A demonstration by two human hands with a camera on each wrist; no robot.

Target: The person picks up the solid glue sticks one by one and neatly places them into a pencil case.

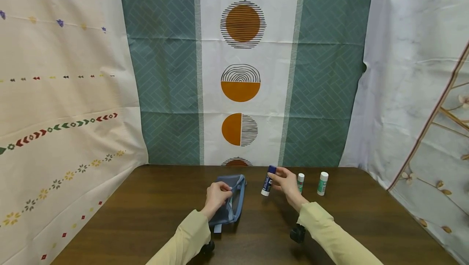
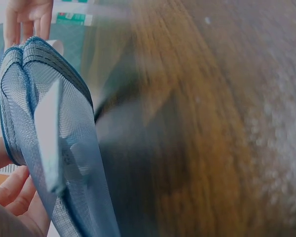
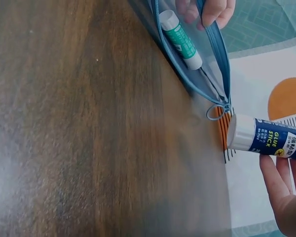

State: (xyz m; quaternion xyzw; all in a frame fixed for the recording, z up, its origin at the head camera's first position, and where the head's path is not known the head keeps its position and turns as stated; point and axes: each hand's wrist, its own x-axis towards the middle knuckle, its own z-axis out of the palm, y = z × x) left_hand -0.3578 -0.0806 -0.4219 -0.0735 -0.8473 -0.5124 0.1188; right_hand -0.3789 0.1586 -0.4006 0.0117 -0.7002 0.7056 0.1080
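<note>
My left hand pinches the upper edge of a blue mesh zip pouch, whose zipped mouth gapes on the right side. Through that opening, in the right wrist view, a green-and-white glue stick lies inside the pouch. Right of the pouch, my right hand grips a dark blue glue stick with a white end. It is tilted in the air, white end downward, the words "GLUE STICK" readable on its label. The left wrist view shows the pouch's mesh side close up, with left fingers behind it.
Two green-and-white glue sticks stand upright on the brown wooden table: one partly behind my right hand, the other farther right. Patterned curtains hang behind the table and along both sides.
</note>
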